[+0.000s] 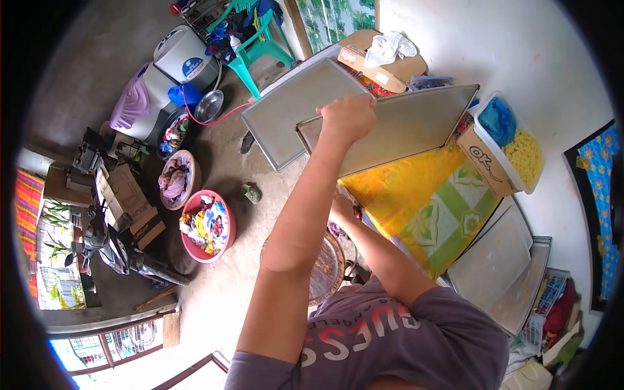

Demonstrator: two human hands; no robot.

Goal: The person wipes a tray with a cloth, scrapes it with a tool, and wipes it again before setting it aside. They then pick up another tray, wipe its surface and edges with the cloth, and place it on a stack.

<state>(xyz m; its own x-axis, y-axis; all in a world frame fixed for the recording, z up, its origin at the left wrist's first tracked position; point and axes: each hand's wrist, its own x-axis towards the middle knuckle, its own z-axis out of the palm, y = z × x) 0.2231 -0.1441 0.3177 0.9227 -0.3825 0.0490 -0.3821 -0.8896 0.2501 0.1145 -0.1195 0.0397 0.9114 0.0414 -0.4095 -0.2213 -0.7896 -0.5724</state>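
Note:
My left hand [348, 119] is wrapped over the upper rim of a large metal baking tray [403, 127], which stands tilted up on the table. Lower down, my right hand [342, 207] is at the table's near edge, close below the tray's bottom corner; its fingers are mostly hidden. A second metal tray [299, 107] lies flat behind the upright one. Under the upright tray, a yellow and green tablecloth [429, 208] covers the table.
A white tub [478, 153] of yellow pieces and a blue bag stands right. More trays [500, 260] lean nearby. At the back sits an open cardboard box [390, 68]. On the left floor are laundry basins [227, 240], a washing machine [153, 97] and a motorcycle [117, 253]. A round stool [328, 270] stands close.

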